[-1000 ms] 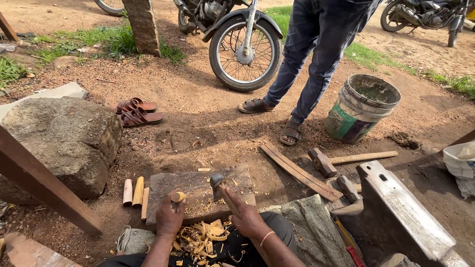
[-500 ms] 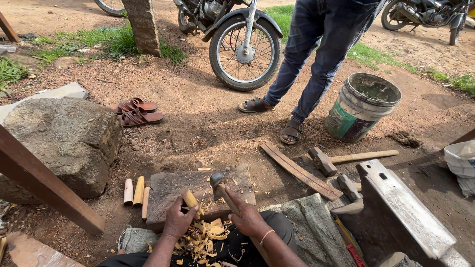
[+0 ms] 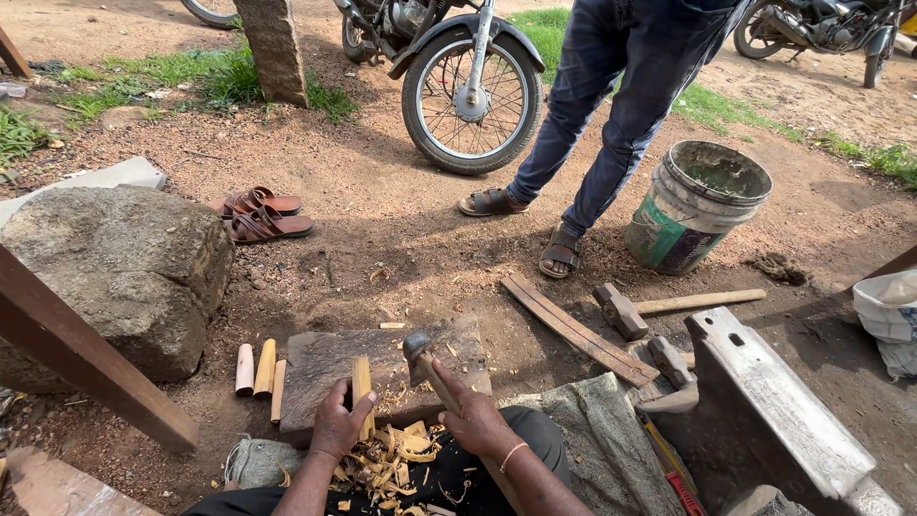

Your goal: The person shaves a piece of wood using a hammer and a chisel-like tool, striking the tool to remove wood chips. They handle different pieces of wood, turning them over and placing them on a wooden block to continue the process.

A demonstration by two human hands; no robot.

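My left hand (image 3: 339, 422) grips a short wooden stick (image 3: 361, 380) and stands it upright on a flat wooden chopping block (image 3: 330, 358). My right hand (image 3: 471, 417) holds the wooden handle of a small hatchet (image 3: 420, 352), whose metal head rests over the block just right of the stick. Pale wood shavings (image 3: 392, 463) lie piled in my lap, below both hands. Three cut wooden pegs (image 3: 258, 371) lie on the dirt at the block's left edge.
A big rock (image 3: 115, 268) and a slanted brown beam (image 3: 76, 354) stand left. Sandals (image 3: 260, 215), a motorbike wheel (image 3: 471, 96), a standing person's legs (image 3: 611, 124), a dirty bucket (image 3: 697, 205), a plank (image 3: 573, 330), a sledgehammer (image 3: 635, 308) and an anvil (image 3: 774, 401) lie ahead and right.
My left hand has stood the stick upright on the block, after tilting it lower half a second ago. The hatchet and right hand have barely moved.
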